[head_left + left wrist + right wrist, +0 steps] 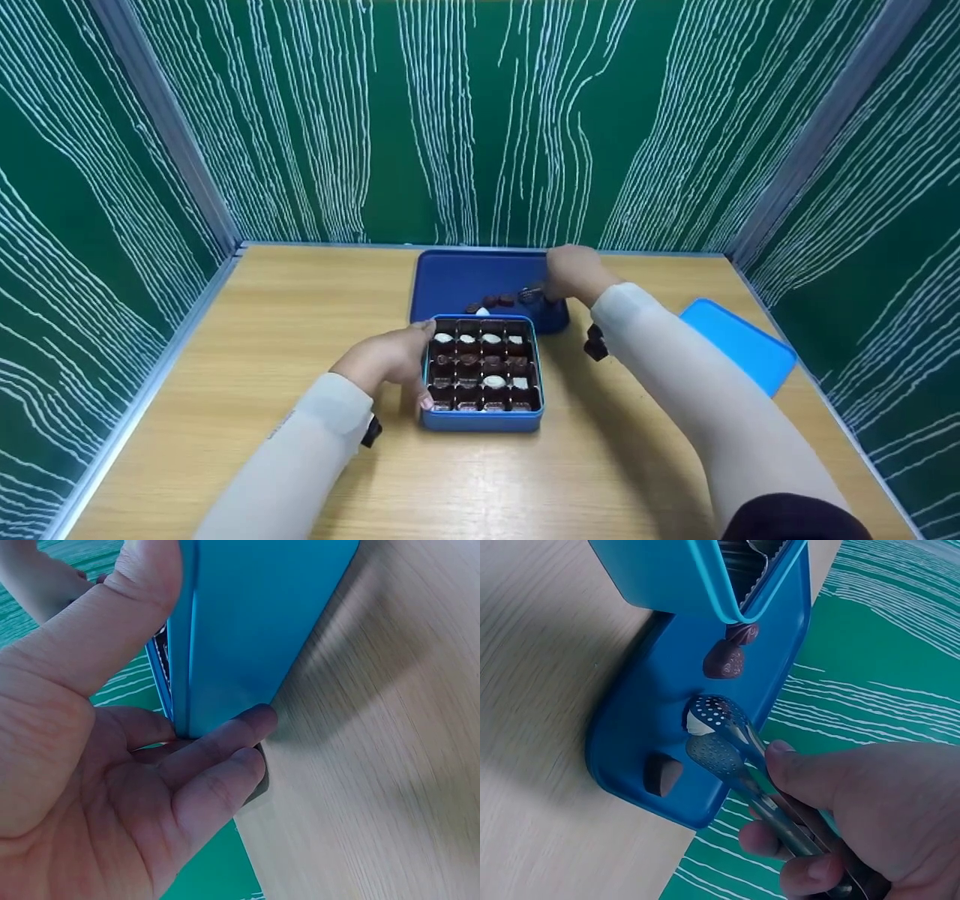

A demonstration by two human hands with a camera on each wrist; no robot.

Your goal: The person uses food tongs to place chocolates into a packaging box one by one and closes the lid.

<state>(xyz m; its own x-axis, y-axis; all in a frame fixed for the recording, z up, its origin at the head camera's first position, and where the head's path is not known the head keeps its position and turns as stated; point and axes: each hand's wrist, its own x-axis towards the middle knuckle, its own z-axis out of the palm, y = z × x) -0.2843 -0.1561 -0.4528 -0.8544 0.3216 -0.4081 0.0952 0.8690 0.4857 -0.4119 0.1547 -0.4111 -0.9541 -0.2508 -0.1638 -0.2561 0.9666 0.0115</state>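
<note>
My left hand [394,360] grips the left side of a blue box [481,422], thumb by the front corner and fingers toward the back. A dark divided insert in the box has chocolates in its compartments, some white and others brown. Over the dark blue tray [457,277] behind the box, my right hand [574,271] holds metal tongs [769,806] with perforated ends. Between those ends, in the right wrist view, shows a partly hidden dark and white chocolate [697,724]. More chocolates lie on the tray, one brown piece [724,660] near the box and another [662,774] nearer the tray's end.
A bright blue lid-like panel [739,345] lies on the right of the wooden table [300,300], partly behind my right forearm. Green walls [390,120] with white wavy lines enclose the back and both sides. The box stands close against the tray's front edge.
</note>
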